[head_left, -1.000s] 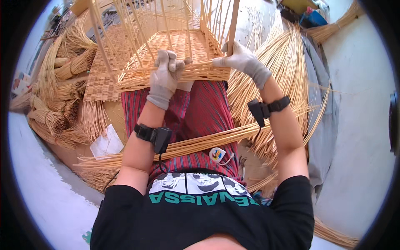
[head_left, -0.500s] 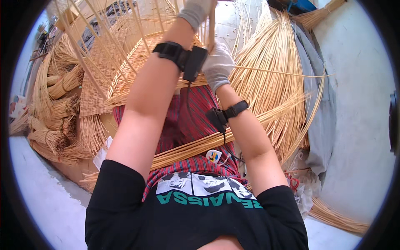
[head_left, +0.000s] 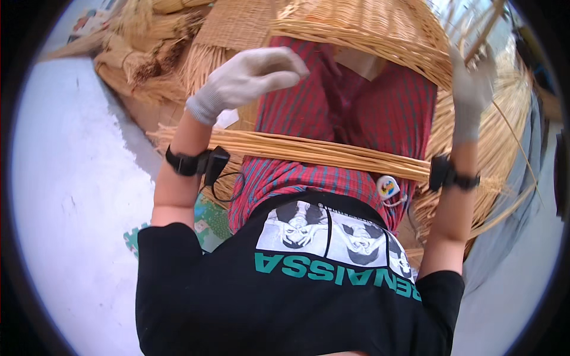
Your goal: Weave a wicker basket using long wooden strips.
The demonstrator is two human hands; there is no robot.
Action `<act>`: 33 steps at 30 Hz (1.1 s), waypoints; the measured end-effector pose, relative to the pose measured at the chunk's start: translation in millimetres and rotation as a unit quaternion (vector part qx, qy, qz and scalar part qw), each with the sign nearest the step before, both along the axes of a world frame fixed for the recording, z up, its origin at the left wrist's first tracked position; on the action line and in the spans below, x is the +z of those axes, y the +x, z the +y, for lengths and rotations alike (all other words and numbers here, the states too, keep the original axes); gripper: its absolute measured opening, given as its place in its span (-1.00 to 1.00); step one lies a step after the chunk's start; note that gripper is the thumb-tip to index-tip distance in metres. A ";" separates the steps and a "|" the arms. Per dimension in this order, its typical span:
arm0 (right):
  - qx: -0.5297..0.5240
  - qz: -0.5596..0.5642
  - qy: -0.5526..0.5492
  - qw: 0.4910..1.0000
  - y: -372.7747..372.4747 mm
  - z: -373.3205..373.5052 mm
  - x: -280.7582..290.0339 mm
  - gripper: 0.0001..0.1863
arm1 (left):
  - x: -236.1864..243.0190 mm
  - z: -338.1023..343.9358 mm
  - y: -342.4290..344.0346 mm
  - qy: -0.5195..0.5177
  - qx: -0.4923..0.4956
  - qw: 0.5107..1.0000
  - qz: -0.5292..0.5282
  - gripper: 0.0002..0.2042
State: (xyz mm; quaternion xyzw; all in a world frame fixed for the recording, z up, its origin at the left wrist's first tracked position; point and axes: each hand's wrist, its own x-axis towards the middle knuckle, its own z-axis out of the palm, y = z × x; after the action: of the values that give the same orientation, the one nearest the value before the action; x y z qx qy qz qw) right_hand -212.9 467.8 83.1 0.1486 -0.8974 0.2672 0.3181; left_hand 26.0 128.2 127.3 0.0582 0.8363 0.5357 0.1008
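A half-woven wicker basket point(head_left: 368, 29) rests on my lap over a red checked cloth point(head_left: 380, 101), its rim towards me. My left hand point(head_left: 246, 80), in a grey glove, hovers left of the basket with loosely curled fingers and nothing visible in it. My right hand point(head_left: 472, 89), also gloved, is raised at the basket's right edge beside an upright stake point(head_left: 484, 26). It is blurred, so its grip is unclear. A bundle of long reeds point(head_left: 309, 151) lies across my lap below both hands.
Heaps of loose reeds and woven pieces point(head_left: 148, 59) lie at the upper left. More reeds point(head_left: 504, 178) fan out on the right over a grey cloth point(head_left: 510, 237). Pale floor point(head_left: 77, 196) stretches to the left.
Both hands were on the basket's near rim, then lifted high together. Now they are apart, the left beside the basket and the right at its right edge. The basket has come closer.
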 end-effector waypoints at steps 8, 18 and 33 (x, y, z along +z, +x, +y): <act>0.389 -0.403 0.207 0.802 176.0 -14.1 -42.9 -0.71 | -114.1 -79.0 151.5 -0.252 0.193 0.942 -0.109 -0.75; 0.399 -0.083 0.181 0.895 144.3 -48.5 -18.3 -0.59 | -143.3 -90.5 71.6 -0.312 0.329 0.891 -0.021 -0.71; 0.338 -0.081 0.221 0.911 167.0 -60.7 -37.0 -0.68 | -146.9 -88.7 83.4 -0.286 0.380 0.879 0.032 -0.71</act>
State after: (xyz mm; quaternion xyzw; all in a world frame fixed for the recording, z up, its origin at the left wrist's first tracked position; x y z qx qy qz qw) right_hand -46.0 407.1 46.2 0.4870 -0.8526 0.1647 0.0941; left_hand 109.4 39.4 -19.6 -0.2788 0.9137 0.2679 -0.1252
